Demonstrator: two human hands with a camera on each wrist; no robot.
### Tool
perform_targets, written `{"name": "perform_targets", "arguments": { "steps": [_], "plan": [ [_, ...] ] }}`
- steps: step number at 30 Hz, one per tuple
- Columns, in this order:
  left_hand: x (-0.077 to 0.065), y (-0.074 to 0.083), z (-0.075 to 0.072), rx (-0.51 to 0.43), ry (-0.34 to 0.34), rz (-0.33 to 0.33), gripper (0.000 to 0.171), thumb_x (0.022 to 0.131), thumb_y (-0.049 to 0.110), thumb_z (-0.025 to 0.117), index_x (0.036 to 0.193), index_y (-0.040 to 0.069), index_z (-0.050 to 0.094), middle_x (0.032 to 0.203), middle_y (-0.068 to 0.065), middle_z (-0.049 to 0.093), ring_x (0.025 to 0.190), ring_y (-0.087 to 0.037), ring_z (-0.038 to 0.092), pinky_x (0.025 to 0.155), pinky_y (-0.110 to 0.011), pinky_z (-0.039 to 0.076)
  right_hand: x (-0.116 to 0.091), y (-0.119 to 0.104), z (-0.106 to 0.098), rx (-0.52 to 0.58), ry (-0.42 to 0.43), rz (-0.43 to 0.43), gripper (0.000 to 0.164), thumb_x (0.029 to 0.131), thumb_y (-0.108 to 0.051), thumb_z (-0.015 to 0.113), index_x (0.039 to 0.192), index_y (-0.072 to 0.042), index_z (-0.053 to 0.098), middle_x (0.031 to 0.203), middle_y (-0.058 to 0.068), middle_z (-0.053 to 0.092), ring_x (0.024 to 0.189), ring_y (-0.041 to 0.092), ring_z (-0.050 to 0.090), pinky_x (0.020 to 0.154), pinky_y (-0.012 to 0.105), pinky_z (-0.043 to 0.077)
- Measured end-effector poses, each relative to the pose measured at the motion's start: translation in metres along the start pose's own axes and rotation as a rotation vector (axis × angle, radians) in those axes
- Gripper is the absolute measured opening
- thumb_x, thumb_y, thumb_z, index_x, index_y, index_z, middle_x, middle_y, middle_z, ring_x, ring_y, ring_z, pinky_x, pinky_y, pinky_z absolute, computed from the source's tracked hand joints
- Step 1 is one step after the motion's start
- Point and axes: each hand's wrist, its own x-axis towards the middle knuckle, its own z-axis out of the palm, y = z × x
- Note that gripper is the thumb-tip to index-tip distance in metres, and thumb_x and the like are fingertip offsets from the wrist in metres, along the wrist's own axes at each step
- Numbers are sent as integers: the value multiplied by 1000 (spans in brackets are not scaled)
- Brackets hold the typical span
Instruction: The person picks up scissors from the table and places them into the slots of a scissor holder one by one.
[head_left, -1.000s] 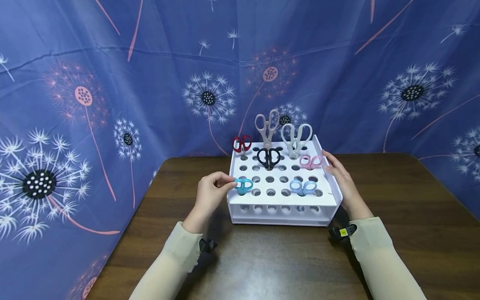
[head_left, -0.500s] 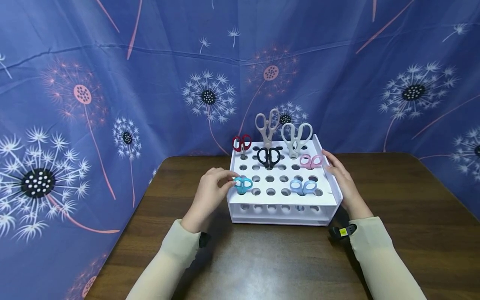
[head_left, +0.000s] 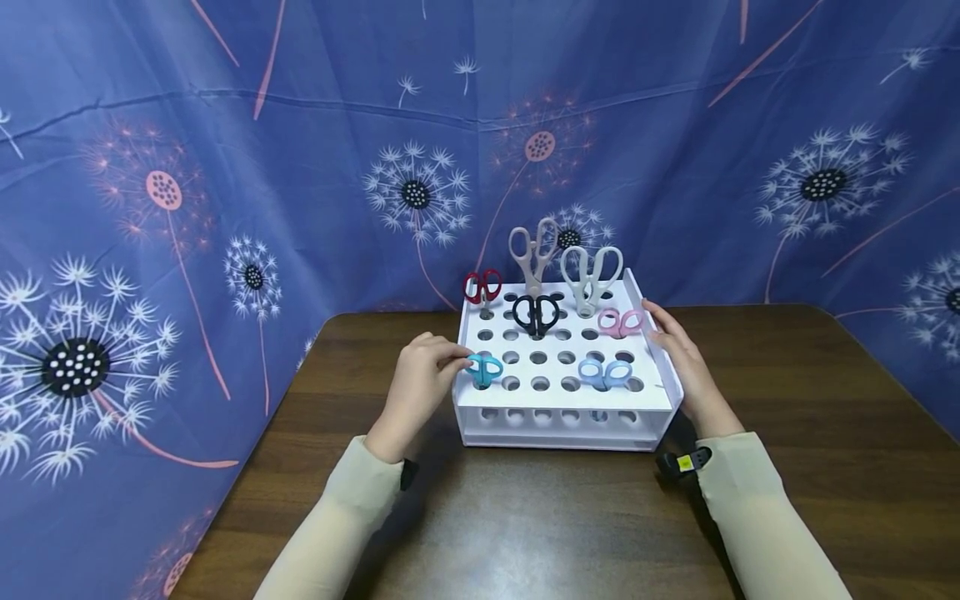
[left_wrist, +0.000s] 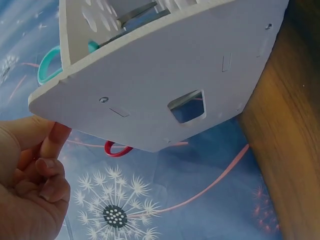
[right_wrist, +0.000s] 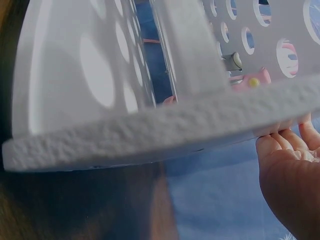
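My left hand [head_left: 422, 382] pinches the near-left handle of the teal scissors [head_left: 483, 369], which stand in a front-row hole of a white holed rack [head_left: 562, 401]. In the left wrist view, its fingertips go out of sight behind the rack's side panel [left_wrist: 150, 85]; one teal loop [left_wrist: 48, 65] shows past the panel's edge, the blades under the top. My right hand [head_left: 692, 375] rests along the right side panel, fingers fairly straight against its outer face. A pink handle [right_wrist: 250, 81] shows through the rack in the right wrist view. Light blue scissors [head_left: 604, 373] stand front right.
Further back in the rack stand red scissors [head_left: 482, 286], beige scissors [head_left: 533, 250], white scissors [head_left: 590, 279], black scissors [head_left: 536, 314] and pink scissors [head_left: 620, 322]. A brown wooden table [head_left: 540, 525] carries the rack. Behind hangs a blue dandelion-print cloth [head_left: 315, 167].
My left thumb and forefinger have shifted slightly up along the teal handle and drawn closer together. The teal scissors stay in the same hole. The right hand has not moved.
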Motion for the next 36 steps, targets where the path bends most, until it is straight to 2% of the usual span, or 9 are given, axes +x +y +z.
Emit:
{"name": "perform_targets", "arguments": {
  "steps": [11, 19, 26, 36],
  "plan": [
    [0, 0, 0, -37, -13, -22, 5, 78, 11, 79, 84, 9, 79, 77, 1, 71, 68, -11, 45, 61, -24, 39, 1, 1, 0, 12, -7, -21, 51, 103, -25, 41, 153, -23, 30, 152, 4, 27, 112, 3, 47, 84, 11, 46],
    [0, 6, -3, 60, -48, 25, 7, 76, 8, 80, 83, 8, 79, 77, -1, 71, 71, -13, 49, 63, -26, 42, 0, 1, 1, 9, -1, -10, 51, 104, -25, 40, 153, -23, 29, 153, 5, 26, 113, 3, 46, 86, 11, 45],
    [1, 8, -4, 108, -96, 14, 9, 79, 15, 79, 85, 8, 79, 76, 0, 69, 71, -13, 47, 63, -26, 42, 0, 2, 0, 0, 10, 10, 51, 103, -26, 40, 154, -25, 29, 156, 7, 23, 112, 2, 46, 85, 11, 45],
    [-2, 6, -2, 90, -57, 24, 11, 79, 20, 79, 84, 10, 79, 74, 2, 68, 70, -11, 46, 61, -25, 41, -1, 1, 2, -4, 9, 2, 51, 103, -26, 40, 153, -24, 29, 153, 5, 26, 111, 2, 48, 84, 11, 46]
  ]
}}
